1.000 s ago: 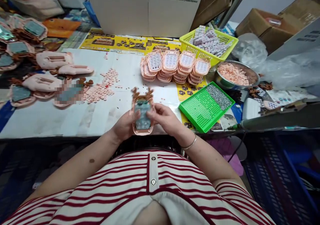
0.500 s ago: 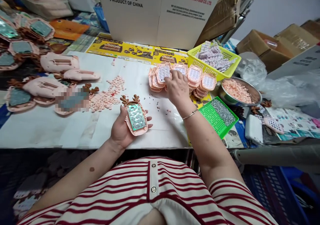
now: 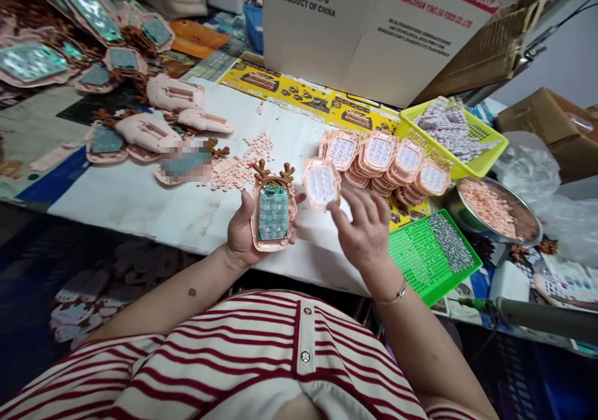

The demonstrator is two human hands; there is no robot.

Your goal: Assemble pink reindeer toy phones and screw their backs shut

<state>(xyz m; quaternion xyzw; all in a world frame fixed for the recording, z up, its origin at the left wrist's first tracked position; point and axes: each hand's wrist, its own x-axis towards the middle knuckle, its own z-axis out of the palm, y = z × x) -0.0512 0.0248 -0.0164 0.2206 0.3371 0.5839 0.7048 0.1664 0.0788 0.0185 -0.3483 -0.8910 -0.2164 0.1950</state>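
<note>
In my left hand point(image 3: 240, 230) lies a pink toy phone half point(image 3: 272, 243) with brown antlers at its top, its green circuit board facing up. My fingers wrap round its back and the thumb stands along its left edge. My right hand point(image 3: 364, 230) pinches a pink front cover point(image 3: 321, 183) with a white keypad by its lower right edge. That cover is held in the air, just right of the phone half and apart from it. Behind it stand several stacks of similar pink covers point(image 3: 379, 150).
Small pink button pieces point(image 3: 243, 164) are scattered left of centre. Finished-looking pink shells point(image 3: 175, 93) lie at left. On the right are a yellow basket point(image 3: 486, 166), a metal bowl point(image 3: 532, 233) of pink parts and a green tray point(image 3: 411, 264) with screws. A large carton point(image 3: 322, 46) stands behind.
My right hand has lifted a keypad cover off the stacks and brought it toward the phone half. My left hand has turned the phone half more upright. The head view has shifted left.
</note>
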